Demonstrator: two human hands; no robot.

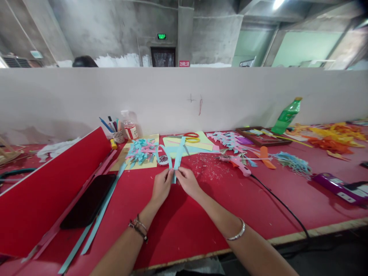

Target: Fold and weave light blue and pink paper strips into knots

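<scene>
Red tabletop (224,203), hands (161,185) (188,181) pinching blue paper strips (179,154)

Pinched part of blue paper (179,154) covered by fingers of L hand (161,186) & R hand (188,183) — one strip or two can't be told. Scissors (192,137) partly hidden behind it. L forearm (123,245) & R forearm (254,247) cut off by btm edge. Red board (57,180) cropped at L edge, purple power strip (327,183) at R. Person's head (84,61) mostly blocked by partition (143,92). Green bottle (287,115) label — too small to be read.
</scene>
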